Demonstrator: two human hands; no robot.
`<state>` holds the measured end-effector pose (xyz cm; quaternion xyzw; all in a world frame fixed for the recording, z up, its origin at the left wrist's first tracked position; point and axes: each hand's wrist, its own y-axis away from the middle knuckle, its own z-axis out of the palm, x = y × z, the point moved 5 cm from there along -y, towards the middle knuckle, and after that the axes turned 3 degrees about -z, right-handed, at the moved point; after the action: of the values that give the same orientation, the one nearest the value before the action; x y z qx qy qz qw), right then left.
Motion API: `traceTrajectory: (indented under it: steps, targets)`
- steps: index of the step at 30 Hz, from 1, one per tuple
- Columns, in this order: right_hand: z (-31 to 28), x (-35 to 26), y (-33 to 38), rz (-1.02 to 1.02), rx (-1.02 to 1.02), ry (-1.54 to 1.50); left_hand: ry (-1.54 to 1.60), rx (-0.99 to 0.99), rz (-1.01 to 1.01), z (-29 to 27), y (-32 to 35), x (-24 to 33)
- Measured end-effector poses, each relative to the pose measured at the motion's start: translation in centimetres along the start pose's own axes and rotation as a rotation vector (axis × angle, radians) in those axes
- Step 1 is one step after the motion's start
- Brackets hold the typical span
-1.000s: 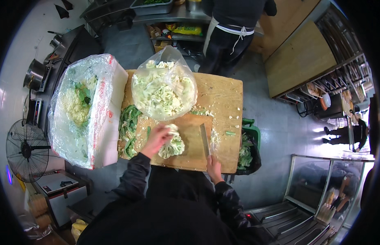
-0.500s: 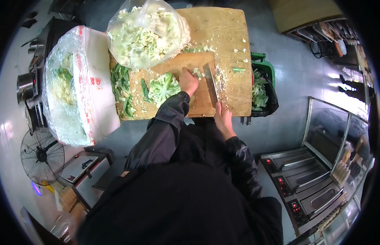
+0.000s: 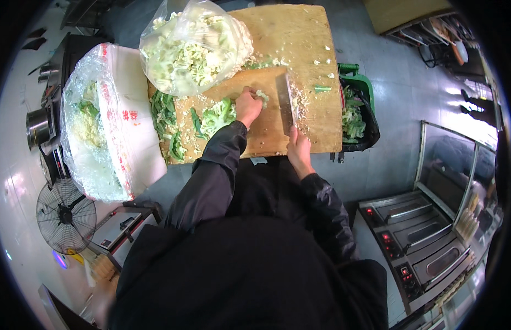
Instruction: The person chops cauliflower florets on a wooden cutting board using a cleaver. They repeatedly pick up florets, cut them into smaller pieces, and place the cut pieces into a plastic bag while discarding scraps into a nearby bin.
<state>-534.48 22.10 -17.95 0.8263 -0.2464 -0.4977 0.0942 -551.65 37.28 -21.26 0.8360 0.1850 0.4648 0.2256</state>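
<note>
My right hand (image 3: 299, 149) is wrapped round the handle of a kitchen knife (image 3: 286, 102), whose broad blade stretches away from me over the wooden cutting board (image 3: 271, 135). To its left, my left hand (image 3: 249, 106) is closed with its fingertips on a small pale cauliflower floret (image 3: 262, 97). A gap separates the floret from the blade. Partly behind my left wrist lies a larger cut piece of cauliflower (image 3: 218, 117). Beyond it, a clear plastic bag (image 3: 197, 47) bulges with cauliflower florets.
Green leaves (image 3: 163, 109) line the left side of the worktable (image 3: 299, 33), beside a white foam box (image 3: 140, 110) wrapped in plastic. Crumbs and a stalk piece (image 3: 322, 88) lie right of the knife. A green bin (image 3: 365, 82) with leaves stands off the right edge.
The knife blade has swung to point more straight away from me. My left hand, with the floret, has drawn slightly left, away from the blade. The whole view has shifted a little.
</note>
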Motion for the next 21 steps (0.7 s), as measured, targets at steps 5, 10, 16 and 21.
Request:
traceTrajectory:
  steps: [5, 10, 16, 21]
  targets:
    - [-1.4, -1.6, 1.5, -0.115, -0.07, 0.096, 0.023, -0.089, 0.058, 0.9, 0.3, -0.1]
    - [-1.8, -2.4, 1.9, -0.045, -0.057, 0.121, 0.059, -0.169, 0.076, 2.0, 0.2, -0.5]
    - [-0.9, -1.0, 0.5, -0.037, -0.06, 0.187, 0.011, -0.121, 0.151, 2.6, -0.5, -0.8]
    - [0.5, 1.0, -2.2, -0.055, -0.029, 0.239, -0.277, 0.006, 0.305, 2.2, -0.5, 0.8]
